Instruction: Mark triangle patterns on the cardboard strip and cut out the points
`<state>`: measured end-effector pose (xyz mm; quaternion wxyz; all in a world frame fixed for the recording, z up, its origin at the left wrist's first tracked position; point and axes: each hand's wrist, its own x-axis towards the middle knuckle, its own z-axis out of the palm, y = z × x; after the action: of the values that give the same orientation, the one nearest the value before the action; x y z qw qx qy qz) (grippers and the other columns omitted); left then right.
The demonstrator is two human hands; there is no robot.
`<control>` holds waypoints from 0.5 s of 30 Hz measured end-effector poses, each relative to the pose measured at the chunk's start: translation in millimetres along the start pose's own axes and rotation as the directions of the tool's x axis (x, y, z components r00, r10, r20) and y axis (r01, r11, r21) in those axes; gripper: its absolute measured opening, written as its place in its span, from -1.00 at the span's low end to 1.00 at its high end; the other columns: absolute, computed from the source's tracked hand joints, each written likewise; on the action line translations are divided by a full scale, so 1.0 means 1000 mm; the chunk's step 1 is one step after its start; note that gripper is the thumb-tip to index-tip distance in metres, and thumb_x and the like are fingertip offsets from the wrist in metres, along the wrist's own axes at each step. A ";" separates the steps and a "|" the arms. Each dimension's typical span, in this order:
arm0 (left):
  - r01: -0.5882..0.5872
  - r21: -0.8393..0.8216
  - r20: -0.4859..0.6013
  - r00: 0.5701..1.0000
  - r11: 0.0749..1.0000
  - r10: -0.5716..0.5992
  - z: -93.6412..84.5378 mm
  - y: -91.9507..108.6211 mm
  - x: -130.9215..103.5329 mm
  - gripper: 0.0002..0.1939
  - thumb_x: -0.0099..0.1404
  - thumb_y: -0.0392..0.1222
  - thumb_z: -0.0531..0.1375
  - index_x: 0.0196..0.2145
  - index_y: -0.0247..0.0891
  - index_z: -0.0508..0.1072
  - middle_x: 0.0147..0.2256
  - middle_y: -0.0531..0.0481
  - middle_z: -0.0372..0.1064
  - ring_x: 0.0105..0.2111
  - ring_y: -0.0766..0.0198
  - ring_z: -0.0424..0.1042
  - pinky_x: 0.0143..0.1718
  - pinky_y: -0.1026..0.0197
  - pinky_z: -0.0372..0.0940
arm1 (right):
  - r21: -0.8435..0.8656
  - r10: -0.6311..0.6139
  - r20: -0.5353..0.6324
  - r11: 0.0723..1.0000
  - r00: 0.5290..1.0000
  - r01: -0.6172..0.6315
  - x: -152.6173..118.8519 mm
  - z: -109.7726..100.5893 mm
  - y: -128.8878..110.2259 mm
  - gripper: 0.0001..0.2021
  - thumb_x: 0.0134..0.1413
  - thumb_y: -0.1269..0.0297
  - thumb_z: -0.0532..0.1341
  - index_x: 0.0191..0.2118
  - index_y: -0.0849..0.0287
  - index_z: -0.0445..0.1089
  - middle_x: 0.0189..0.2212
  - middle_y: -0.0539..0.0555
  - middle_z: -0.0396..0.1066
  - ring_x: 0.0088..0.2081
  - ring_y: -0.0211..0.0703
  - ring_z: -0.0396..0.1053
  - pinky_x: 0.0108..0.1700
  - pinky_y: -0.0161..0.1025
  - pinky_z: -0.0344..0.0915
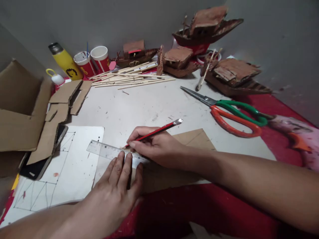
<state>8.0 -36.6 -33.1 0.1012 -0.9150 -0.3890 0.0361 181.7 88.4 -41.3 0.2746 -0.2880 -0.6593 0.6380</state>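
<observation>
My right hand (pixel 157 144) grips a red and black pencil (pixel 157 129), its tip down at the upper edge of a clear plastic ruler (pixel 102 148). With fingers stretched out, my left hand (pixel 119 182) presses the ruler down from the near side. Under both hands lies a piece of brown cardboard (pixel 164 177), with a drawn line showing near its far right corner. To the left is a white sheet (pixel 82 159) with ruled lines and dots. My hands cover part of the ruler and the cardboard.
Large scissors (pixel 236 116) with green and orange handles lie at right. Thin wooden sticks (pixel 134 78) are piled at the back, near several brown model boats (pixel 178 61). Cardboard pieces (pixel 58 113) partly cover a phone (pixel 37 167) at left, beside a cardboard box (pixel 17 129), cups (pixel 99 58) and a yellow bottle (pixel 66 63).
</observation>
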 end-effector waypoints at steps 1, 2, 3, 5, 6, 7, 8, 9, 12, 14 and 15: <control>0.001 0.001 0.002 1.000 1.000 -0.001 0.000 0.000 0.000 -0.38 0.35 -0.11 0.18 0.23 -0.57 0.19 0.20 -0.73 0.17 0.22 -0.47 0.19 0.10 -0.22 0.31 | -0.003 0.003 0.005 1.000 1.000 -0.003 0.001 0.001 0.000 -0.91 0.15 0.35 0.16 -0.36 0.20 0.36 -0.51 -0.05 0.32 -0.46 -0.27 0.25 -0.42 -0.32 0.19; 0.002 0.001 -0.001 1.000 1.000 -0.002 0.001 0.000 -0.001 -0.38 0.35 -0.11 0.18 0.23 -0.58 0.19 0.19 -0.73 0.18 0.22 -0.47 0.19 0.11 -0.22 0.30 | -0.011 0.008 0.005 1.000 1.000 -0.008 0.001 0.001 0.000 -0.91 0.16 0.34 0.15 -0.35 0.21 0.36 -0.49 -0.03 0.33 -0.44 -0.26 0.27 -0.40 -0.30 0.21; 0.000 -0.002 -0.006 1.000 1.000 0.000 0.002 0.000 -0.002 -0.37 0.35 -0.10 0.18 0.23 -0.58 0.18 0.19 -0.73 0.19 0.21 -0.47 0.20 0.11 -0.22 0.30 | -0.025 0.012 0.006 1.000 1.000 -0.012 0.001 0.002 -0.001 -0.90 0.16 0.34 0.15 -0.34 0.21 0.37 -0.48 -0.02 0.35 -0.43 -0.24 0.28 -0.38 -0.29 0.22; -0.009 -0.009 -0.014 1.000 1.000 0.009 0.003 0.000 -0.002 -0.37 0.35 -0.10 0.18 0.22 -0.59 0.19 0.17 -0.75 0.20 0.20 -0.48 0.21 0.12 -0.22 0.29 | -0.065 0.011 0.012 0.998 1.000 -0.010 0.002 0.002 0.000 -0.90 0.17 0.34 0.15 -0.34 0.21 0.37 -0.45 0.00 0.36 -0.40 -0.22 0.29 -0.36 -0.28 0.23; -0.008 -0.015 -0.016 1.000 1.000 0.007 0.004 0.000 -0.002 -0.38 0.36 -0.10 0.17 0.22 -0.59 0.19 0.17 -0.76 0.20 0.20 -0.48 0.21 0.12 -0.22 0.29 | -0.085 0.007 0.016 0.996 1.000 -0.006 0.002 0.002 0.000 -0.89 0.18 0.33 0.15 -0.33 0.21 0.38 -0.44 0.01 0.37 -0.39 -0.22 0.29 -0.35 -0.27 0.24; -0.002 -0.021 -0.015 1.000 1.000 0.002 0.004 0.000 -0.002 -0.38 0.36 -0.09 0.16 0.22 -0.59 0.18 0.17 -0.76 0.19 0.21 -0.48 0.20 0.12 -0.22 0.29 | -0.103 0.005 0.023 0.995 1.000 -0.002 0.002 0.003 0.001 -0.89 0.19 0.32 0.15 -0.32 0.21 0.38 -0.43 0.01 0.38 -0.38 -0.21 0.30 -0.34 -0.27 0.25; 0.007 -0.030 -0.013 1.000 1.000 -0.008 0.005 0.001 -0.002 -0.38 0.37 -0.09 0.16 0.22 -0.58 0.17 0.17 -0.77 0.18 0.21 -0.47 0.19 0.12 -0.22 0.29 | -0.116 0.005 0.030 0.993 1.000 -0.001 0.002 0.003 0.002 -0.88 0.20 0.31 0.15 -0.31 0.21 0.38 -0.41 0.02 0.38 -0.37 -0.21 0.30 -0.33 -0.27 0.25; 0.022 -0.038 -0.009 1.000 0.999 -0.022 0.005 0.001 -0.002 -0.38 0.36 -0.09 0.16 0.23 -0.57 0.17 0.18 -0.77 0.18 0.22 -0.47 0.18 0.12 -0.23 0.29 | -0.125 0.008 0.038 0.992 0.999 -0.003 0.002 0.003 0.002 -0.88 0.21 0.30 0.14 -0.30 0.21 0.39 -0.40 0.02 0.39 -0.36 -0.20 0.30 -0.32 -0.27 0.26; 0.035 -0.053 0.007 0.999 0.998 -0.035 0.006 0.002 -0.002 -0.34 0.32 -0.14 0.20 0.24 -0.55 0.14 0.18 -0.77 0.16 0.22 -0.47 0.17 0.13 -0.23 0.27 | -0.148 0.004 0.058 0.989 0.998 0.005 0.003 0.003 0.004 -0.87 0.24 0.30 0.13 -0.28 0.21 0.39 -0.39 0.02 0.40 -0.34 -0.20 0.32 -0.29 -0.27 0.28; 0.032 -0.051 0.010 0.999 0.998 -0.032 0.006 0.002 -0.002 -0.32 0.29 -0.16 0.22 0.25 -0.56 0.13 0.19 -0.78 0.15 0.22 -0.47 0.17 0.13 -0.23 0.27 | -0.173 -0.014 0.067 0.985 0.998 0.025 0.003 0.003 0.004 -0.87 0.25 0.32 0.13 -0.27 0.20 0.39 -0.37 0.02 0.41 -0.32 -0.20 0.34 -0.26 -0.27 0.28; 0.027 -0.049 0.011 1.000 0.998 -0.026 0.006 0.002 -0.002 -0.31 0.29 -0.17 0.22 0.26 -0.56 0.12 0.19 -0.78 0.14 0.22 -0.47 0.18 0.13 -0.23 0.27 | -0.186 -0.021 0.071 0.982 0.997 0.034 0.003 0.003 0.004 -0.87 0.26 0.32 0.13 -0.27 0.20 0.40 -0.36 0.02 0.41 -0.30 -0.20 0.35 -0.25 -0.27 0.29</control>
<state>7.0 -37.9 -39.7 0.0769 -0.9117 -0.4024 0.0299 177.5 88.2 -45.4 0.2324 -0.2814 -0.7291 0.5790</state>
